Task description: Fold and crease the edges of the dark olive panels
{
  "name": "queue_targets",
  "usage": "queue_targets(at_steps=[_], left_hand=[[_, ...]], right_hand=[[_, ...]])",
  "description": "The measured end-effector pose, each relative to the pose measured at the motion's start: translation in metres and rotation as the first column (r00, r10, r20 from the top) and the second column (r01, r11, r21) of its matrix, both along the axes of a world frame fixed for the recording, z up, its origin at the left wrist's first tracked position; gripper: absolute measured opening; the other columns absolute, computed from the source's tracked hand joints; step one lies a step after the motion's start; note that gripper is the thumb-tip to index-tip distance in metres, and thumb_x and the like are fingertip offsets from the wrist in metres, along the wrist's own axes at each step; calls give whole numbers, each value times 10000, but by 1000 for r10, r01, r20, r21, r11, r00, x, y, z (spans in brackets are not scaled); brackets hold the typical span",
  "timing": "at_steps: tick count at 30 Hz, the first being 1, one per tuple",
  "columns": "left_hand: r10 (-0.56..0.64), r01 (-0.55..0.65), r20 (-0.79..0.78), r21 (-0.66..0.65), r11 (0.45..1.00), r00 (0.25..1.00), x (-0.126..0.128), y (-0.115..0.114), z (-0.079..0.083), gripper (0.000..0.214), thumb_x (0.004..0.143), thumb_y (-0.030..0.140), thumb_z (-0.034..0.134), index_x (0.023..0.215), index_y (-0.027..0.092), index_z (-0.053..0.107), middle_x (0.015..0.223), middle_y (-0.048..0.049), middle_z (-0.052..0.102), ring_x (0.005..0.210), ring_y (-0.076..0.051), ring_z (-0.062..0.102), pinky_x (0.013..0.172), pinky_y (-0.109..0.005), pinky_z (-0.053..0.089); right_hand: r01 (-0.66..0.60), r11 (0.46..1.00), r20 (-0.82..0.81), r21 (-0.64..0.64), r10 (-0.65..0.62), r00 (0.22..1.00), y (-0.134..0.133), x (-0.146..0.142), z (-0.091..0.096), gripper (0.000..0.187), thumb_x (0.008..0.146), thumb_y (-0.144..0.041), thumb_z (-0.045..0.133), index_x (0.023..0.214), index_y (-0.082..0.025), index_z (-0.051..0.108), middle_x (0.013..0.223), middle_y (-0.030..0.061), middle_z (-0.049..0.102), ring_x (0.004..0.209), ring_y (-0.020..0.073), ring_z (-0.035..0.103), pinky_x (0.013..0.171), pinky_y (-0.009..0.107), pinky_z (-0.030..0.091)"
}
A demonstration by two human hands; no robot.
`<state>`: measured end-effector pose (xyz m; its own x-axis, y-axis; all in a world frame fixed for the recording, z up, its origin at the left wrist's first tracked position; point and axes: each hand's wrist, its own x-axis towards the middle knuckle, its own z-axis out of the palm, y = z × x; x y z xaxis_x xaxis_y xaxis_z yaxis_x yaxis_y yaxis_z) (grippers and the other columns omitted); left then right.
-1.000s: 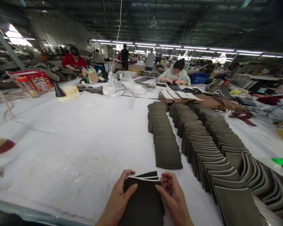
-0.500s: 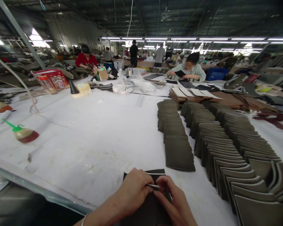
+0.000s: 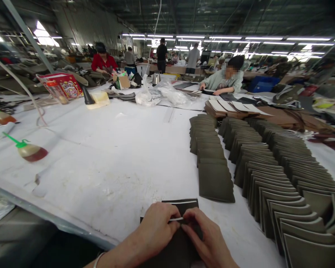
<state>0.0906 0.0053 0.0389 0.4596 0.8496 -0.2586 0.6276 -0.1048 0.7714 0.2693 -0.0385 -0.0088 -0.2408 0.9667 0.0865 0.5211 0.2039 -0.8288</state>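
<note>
Both our left hand (image 3: 158,226) and right hand (image 3: 208,234) are pinching the pale edge (image 3: 176,219) of a panel (image 3: 178,248) between them. We are likely risking a crease if we are pulling unevenly, or skewing the sheet (image 3: 188,207) just beyond if we are nudging it.

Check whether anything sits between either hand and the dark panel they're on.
Nothing visible. The left hand pinches the dark panel at its upper edge, and the right hand is at that same edge. The fanned rows of panels lie off to the right, apart from both hands.
</note>
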Motion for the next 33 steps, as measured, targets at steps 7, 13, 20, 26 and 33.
queue_targets(at_steps=[7,13,20,26,33], left_hand=[[-48,49,31,-24,999,998,-3,-1,2,207,724,195,525,779,218,724,803,-23,715,770,-212,618,645,-271,389],[-62,63,-73,7,998,995,-2,-5,-5,180,745,206,541,771,219,719,790,-23,720,763,-202,618,636,-272,363],[-163,185,-200,100,978,966,-3,-2,2,239,869,255,507,749,193,704,766,-56,712,734,-202,627,612,-270,339],[-289,322,-195,166,932,937,-11,1,5,284,918,257,469,756,178,688,765,-65,710,733,-203,635,629,-263,348],[-206,209,-52,54,976,977,-20,-6,4,73,790,219,615,757,189,673,736,-17,693,712,-165,609,591,-222,325]], right_hand=[[-29,995,-65,-99,23,998,2,1,9,175,875,-240,525,1049,-230,541,857,-7,616,765,155,581,705,251,449],[-51,988,-16,-148,49,999,4,-1,16,125,895,-295,499,840,-206,567,771,-6,587,706,154,543,643,253,408],[-88,979,23,-182,93,995,2,-2,13,192,918,-335,452,797,-206,525,732,-10,552,675,153,505,612,255,360],[-114,983,10,-145,117,993,-5,-6,6,261,957,-393,403,793,-211,493,731,-14,529,662,143,487,597,249,341],[-104,969,4,-225,107,994,-5,-8,14,283,943,-414,428,790,-198,528,730,-7,541,676,149,489,611,253,342]])
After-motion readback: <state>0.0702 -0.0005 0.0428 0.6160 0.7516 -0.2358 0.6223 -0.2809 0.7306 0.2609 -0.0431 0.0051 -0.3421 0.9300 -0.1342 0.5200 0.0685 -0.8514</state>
